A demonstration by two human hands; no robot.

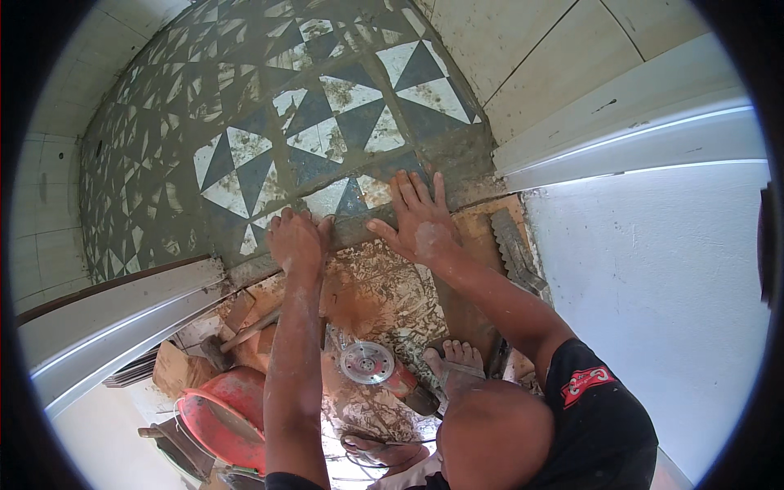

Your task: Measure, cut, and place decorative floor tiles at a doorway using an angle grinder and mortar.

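A strip of patterned tile (327,198) in white and dark grey-blue lies along the doorway edge, smeared with grey mortar. My right hand (420,220) rests on its right part, palm down, fingers spread and stretched forward, holding nothing. At the strip's left end is my left hand (298,241), its fingers curled at the tile's near edge. Whatever lies under those curled fingers is hidden. Beyond both hands spreads the tiled floor (333,139), with white and dark triangles under a film of mortar.
An angle grinder (367,362) lies by my feet, its disc facing up. A notched trowel (516,245) is against the right wall. On the left are a hammer (216,351) and a red bucket (192,404). White door jambs (629,139) flank the opening.
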